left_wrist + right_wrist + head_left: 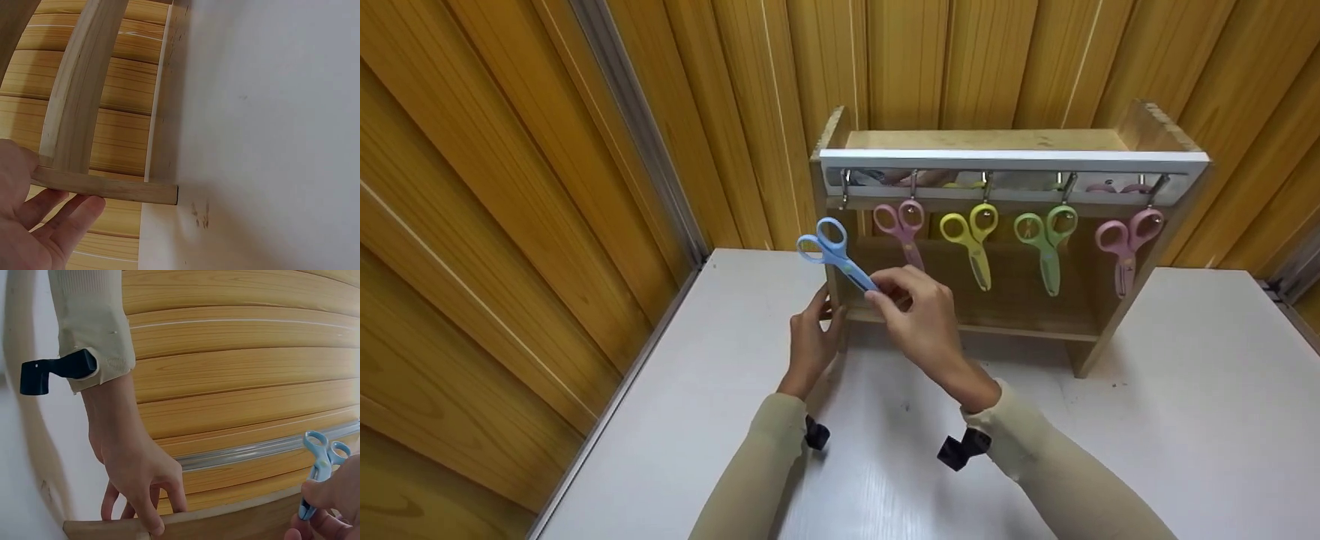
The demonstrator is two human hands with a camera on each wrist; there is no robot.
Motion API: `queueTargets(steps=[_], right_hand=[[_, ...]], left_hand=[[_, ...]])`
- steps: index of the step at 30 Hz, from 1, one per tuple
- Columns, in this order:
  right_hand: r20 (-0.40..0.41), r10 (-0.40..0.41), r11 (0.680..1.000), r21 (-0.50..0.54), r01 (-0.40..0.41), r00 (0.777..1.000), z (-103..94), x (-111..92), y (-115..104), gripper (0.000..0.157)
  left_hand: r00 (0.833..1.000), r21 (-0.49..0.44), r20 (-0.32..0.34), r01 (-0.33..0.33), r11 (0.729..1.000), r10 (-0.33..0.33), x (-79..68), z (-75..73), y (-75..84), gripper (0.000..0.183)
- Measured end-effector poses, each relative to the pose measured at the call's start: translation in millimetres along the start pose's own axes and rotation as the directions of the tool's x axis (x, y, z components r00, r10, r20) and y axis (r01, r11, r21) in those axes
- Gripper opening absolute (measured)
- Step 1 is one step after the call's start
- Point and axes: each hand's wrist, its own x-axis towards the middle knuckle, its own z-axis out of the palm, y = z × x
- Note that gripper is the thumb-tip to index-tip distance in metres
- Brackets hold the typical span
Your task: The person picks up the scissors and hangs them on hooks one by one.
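Blue scissors (840, 253) are pinched by the blade end in my right hand (921, 319), handle loops up and to the left, just below the bare leftmost hook (845, 189). My left hand (812, 334) grips the left side panel of the wooden rack (1027, 330) near its bottom; the left wrist view shows the fingers (84, 216) round that panel (112, 185). Hanging from the other hooks are pink scissors (901, 225), yellow scissors (971, 240), green scissors (1047, 244) and another pink pair (1126, 247). My right hand partly hides the nearer pink pair's blades.
The rack stands on a white table (675, 420) against a wood-plank wall (997, 60). A metal rail (645, 127) runs up the wall's corner at left. Black mounts sit on both wrists, the right one (964, 448) jutting inward.
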Motion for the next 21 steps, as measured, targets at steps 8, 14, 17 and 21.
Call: queueTargets(steps=[8,14,17,21], right_hand=[[-0.094,0.036,0.997,0.065,-0.03,0.995,14.7,7.8,6.7,0.011],[-0.144,0.057,0.997,0.054,-0.05,0.988,24.1,8.4,9.5,0.012],[-0.167,0.065,0.997,0.057,-0.056,0.984,29.0,7.9,10.8,0.013],[-0.199,0.065,0.997,0.062,-0.053,0.978,33.9,7.7,13.3,0.013]], left_hand=[[0.998,0.009,-0.015,-0.054,0.998,0.054,-0.2,0.4,-0.4,0.053],[0.998,-0.003,-0.013,-0.061,0.998,0.061,-0.4,0.2,-0.2,0.052],[0.998,-0.007,-0.019,-0.057,0.998,0.057,-0.8,-0.1,0.1,0.052],[0.998,-0.013,-0.016,-0.055,0.998,0.054,-0.6,-0.2,0.1,0.052]])
